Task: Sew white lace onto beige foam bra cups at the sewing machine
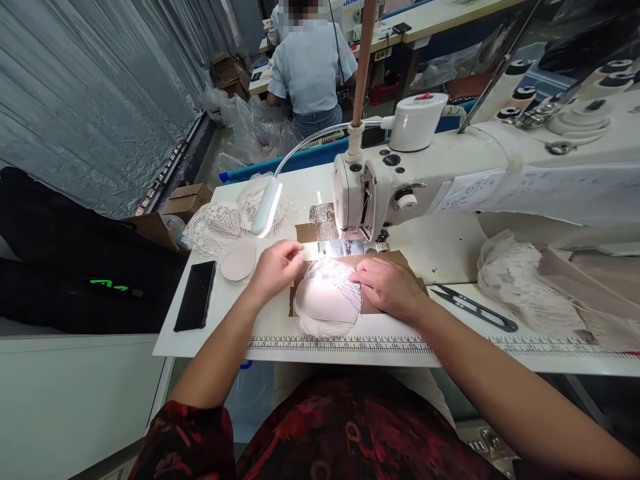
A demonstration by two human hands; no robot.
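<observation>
A pale bra cup with lace trim (325, 300) lies on brown cardboard at the sewing machine's (357, 193) bed, its upper edge close to the presser foot. My right hand (387, 287) has its fingers closed on the lace at the cup's right side. Left of the cup, my left hand (277, 267) is raised slightly, thumb and forefinger curled towards each other. Whatever may be between those fingertips is too small to make out. The needle area is lit brightly and hard to see in detail.
Lace pieces (220, 227) and a round pad (239, 260) lie at the left, near a black phone (195, 296). A lamp (267, 208) hangs above. Thread snips (475, 310) and more lace fabric (530, 283) are at the right. A ruler strip (340, 344) runs along the front edge. Ahead sits another person (313, 67).
</observation>
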